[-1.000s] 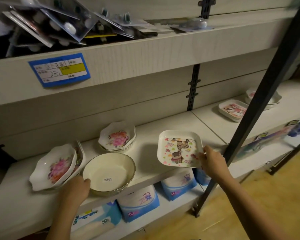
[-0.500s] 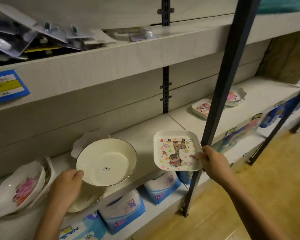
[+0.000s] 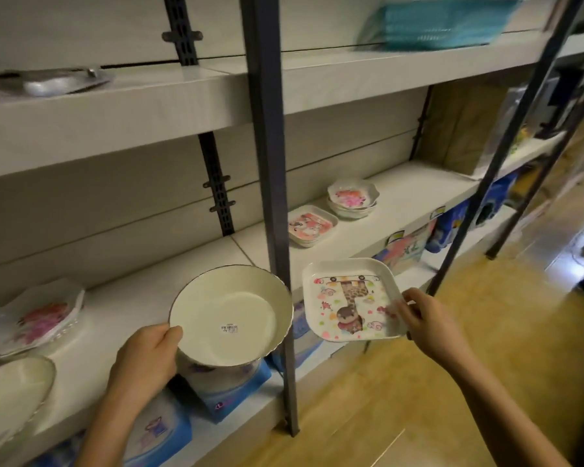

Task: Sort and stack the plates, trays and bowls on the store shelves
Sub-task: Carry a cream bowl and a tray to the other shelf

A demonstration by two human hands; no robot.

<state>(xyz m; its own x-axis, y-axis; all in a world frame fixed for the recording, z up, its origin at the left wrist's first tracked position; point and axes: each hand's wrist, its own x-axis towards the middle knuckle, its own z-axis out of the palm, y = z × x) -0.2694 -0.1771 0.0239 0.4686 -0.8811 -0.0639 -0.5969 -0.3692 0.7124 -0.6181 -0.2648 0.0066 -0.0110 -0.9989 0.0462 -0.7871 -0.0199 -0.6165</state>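
My left hand (image 3: 145, 360) grips the rim of a cream round bowl (image 3: 230, 315) with a dark edge and a barcode sticker inside, held in the air in front of the shelf (image 3: 402, 197). My right hand (image 3: 429, 321) holds a square white tray (image 3: 349, 299) printed with a giraffe cartoon, off the shelf to the right of a dark upright post. Further right on the shelf lie a stack of square cartoon trays (image 3: 311, 225) and a stack of scalloped floral bowls (image 3: 353, 198). At far left sit floral plates (image 3: 34, 320) and another cream bowl (image 3: 11, 396).
A dark metal post (image 3: 273, 197) stands between the two held pieces; a second slanted post (image 3: 499, 146) is at the right. Blue packaged goods (image 3: 230, 389) fill the shelf below. A teal basket (image 3: 442, 23) sits on the top shelf. Wood floor lies to the right.
Both hands have lifted their pieces off the left shelf section and carried them rightward. The view has swung right, so the right-hand stacks now appear closer.
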